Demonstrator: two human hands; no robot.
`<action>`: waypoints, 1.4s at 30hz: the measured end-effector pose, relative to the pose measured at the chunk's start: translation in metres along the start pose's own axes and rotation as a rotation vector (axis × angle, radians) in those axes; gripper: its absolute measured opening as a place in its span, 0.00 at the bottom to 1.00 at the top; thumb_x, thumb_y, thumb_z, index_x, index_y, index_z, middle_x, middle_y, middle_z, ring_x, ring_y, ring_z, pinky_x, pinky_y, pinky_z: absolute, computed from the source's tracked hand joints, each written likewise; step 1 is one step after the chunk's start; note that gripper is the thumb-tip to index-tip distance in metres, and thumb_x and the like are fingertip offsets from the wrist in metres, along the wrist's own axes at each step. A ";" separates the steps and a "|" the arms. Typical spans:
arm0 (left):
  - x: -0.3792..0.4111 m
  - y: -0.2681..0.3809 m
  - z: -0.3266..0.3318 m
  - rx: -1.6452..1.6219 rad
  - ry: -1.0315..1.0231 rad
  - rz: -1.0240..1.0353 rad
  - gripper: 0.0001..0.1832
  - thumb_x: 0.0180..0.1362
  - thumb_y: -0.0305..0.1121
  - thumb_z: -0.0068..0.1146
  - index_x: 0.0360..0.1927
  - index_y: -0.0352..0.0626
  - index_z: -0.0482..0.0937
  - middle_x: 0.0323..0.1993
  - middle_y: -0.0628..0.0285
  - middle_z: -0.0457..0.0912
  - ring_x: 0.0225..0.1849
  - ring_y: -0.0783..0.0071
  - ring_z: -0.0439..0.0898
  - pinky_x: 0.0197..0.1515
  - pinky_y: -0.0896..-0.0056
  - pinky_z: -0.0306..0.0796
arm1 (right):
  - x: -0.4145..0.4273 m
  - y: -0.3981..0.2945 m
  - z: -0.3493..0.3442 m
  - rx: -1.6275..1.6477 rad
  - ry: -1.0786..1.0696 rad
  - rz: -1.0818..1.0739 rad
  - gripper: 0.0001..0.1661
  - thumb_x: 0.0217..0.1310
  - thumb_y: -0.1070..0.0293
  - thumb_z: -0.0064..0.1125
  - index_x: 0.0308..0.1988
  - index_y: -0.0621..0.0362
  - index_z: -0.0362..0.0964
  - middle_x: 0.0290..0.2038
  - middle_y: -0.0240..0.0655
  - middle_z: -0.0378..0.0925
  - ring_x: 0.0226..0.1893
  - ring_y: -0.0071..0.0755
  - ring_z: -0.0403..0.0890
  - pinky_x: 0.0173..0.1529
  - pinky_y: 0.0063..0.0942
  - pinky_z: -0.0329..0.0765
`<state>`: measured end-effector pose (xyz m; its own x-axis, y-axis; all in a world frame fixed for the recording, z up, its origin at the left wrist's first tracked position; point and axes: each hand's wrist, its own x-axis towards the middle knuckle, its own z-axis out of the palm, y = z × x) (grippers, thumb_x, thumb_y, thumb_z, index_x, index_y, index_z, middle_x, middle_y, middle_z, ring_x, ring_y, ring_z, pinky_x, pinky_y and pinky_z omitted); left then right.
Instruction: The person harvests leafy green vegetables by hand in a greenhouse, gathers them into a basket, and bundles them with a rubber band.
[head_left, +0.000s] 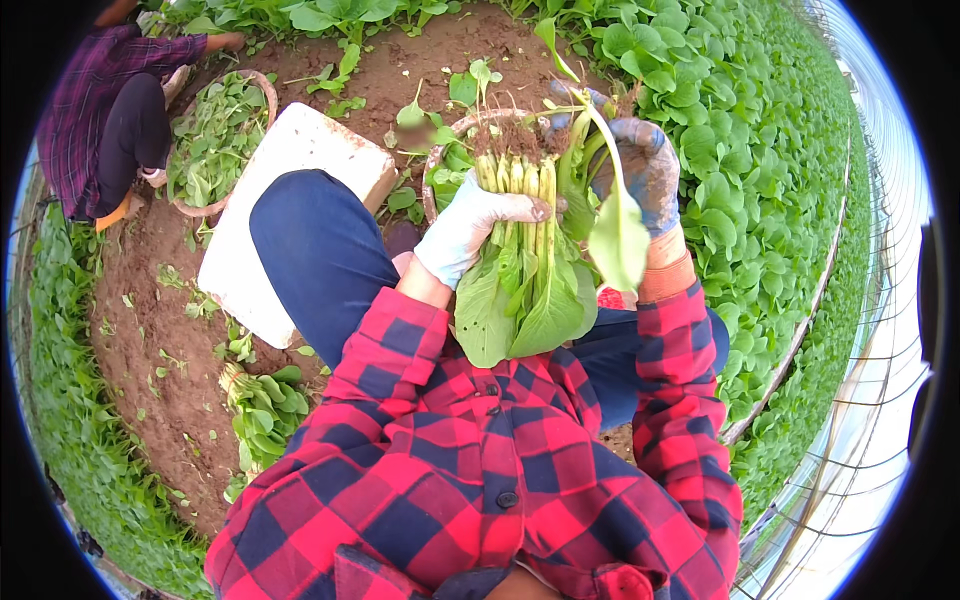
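Observation:
My left hand (480, 221), in a pale soiled glove, grips a bunch of leafy greens (517, 300) by the stems, thumb across the front. The brown roots point away from me and the broad leaves hang towards my chest. To its right, my right hand (637, 165), in a muddy bluish glove, holds a few loose plants (619, 232) by their stems close to the bunch's roots. One of them droops with a pale leaf. Part of the right fingers is hidden behind stems and roots. Behind the bunch stands a round basket (431, 180) with greens in it.
A white foam box (259, 232) lies left of my knee, beside another round basket (266, 86) full of leaves. Tied greens (262, 409) lie on the soil at lower left. Another person (112, 127) crouches at upper left. Dense leafy beds (720, 165) grow on both sides.

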<state>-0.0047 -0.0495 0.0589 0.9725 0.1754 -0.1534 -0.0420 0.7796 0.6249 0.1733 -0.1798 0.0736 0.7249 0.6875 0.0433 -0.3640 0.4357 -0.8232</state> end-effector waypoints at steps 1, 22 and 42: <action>-0.002 0.002 -0.003 -0.006 0.011 0.007 0.21 0.43 0.23 0.63 0.45 0.34 0.76 0.34 0.59 0.83 0.35 0.71 0.82 0.42 0.71 0.76 | -0.004 -0.007 0.046 0.174 0.030 0.026 0.13 0.60 0.69 0.53 0.42 0.65 0.74 0.36 0.41 0.80 0.40 0.35 0.79 0.54 0.33 0.73; -0.006 0.004 -0.004 0.147 -0.095 -0.034 0.29 0.37 0.21 0.64 0.49 0.33 0.74 0.37 0.59 0.82 0.37 0.70 0.81 0.45 0.69 0.75 | 0.016 -0.015 0.081 -0.062 0.079 0.073 0.20 0.61 0.72 0.57 0.54 0.61 0.68 0.34 0.37 0.78 0.25 0.23 0.75 0.27 0.20 0.72; -0.003 0.005 -0.016 0.054 -0.005 -0.070 0.26 0.39 0.20 0.62 0.48 0.32 0.74 0.35 0.54 0.83 0.36 0.65 0.82 0.42 0.66 0.77 | 0.015 -0.025 0.061 -0.639 -0.229 0.092 0.27 0.63 0.62 0.57 0.58 0.61 0.65 0.45 0.37 0.77 0.43 0.27 0.79 0.49 0.22 0.76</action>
<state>-0.0117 -0.0367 0.0498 0.9737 0.1181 -0.1948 0.0388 0.7565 0.6529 0.1578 -0.1448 0.1293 0.5398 0.8416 0.0184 0.0501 -0.0103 -0.9987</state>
